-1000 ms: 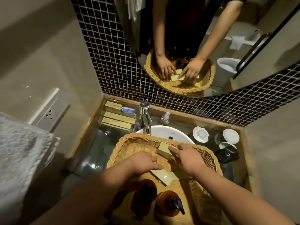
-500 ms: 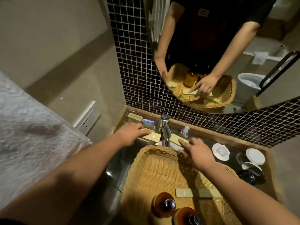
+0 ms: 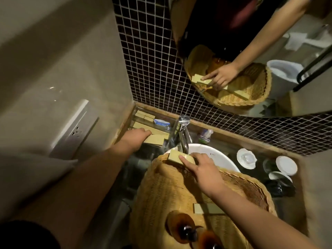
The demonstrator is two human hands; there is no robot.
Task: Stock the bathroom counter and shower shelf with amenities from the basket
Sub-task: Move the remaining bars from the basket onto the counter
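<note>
A woven wicker basket (image 3: 161,191) rests over the white sink basin (image 3: 222,157). My right hand (image 3: 203,169) grips a small tan amenity box (image 3: 175,156) at the basket's far rim, beside the chrome faucet (image 3: 182,133). My left hand (image 3: 136,138) reaches to the clear tray (image 3: 133,112) at the counter's back left and holds a tan box (image 3: 154,140) against the boxes lying there. Inside the basket lie a long pale box (image 3: 201,208) and two amber pump bottles (image 3: 179,225).
A blue-and-white packet (image 3: 161,123) lies in the tray. A small bottle (image 3: 205,135) stands behind the faucet. White lidded cups (image 3: 246,158) and a black object (image 3: 280,187) sit right of the basin. A wall socket (image 3: 75,130) and towel (image 3: 30,178) are at left; mirror above.
Both hands lifted tan boxes out of the basket. My left hand carried its box left to the tray; my right hand brought its box to the basket's far rim by the faucet.
</note>
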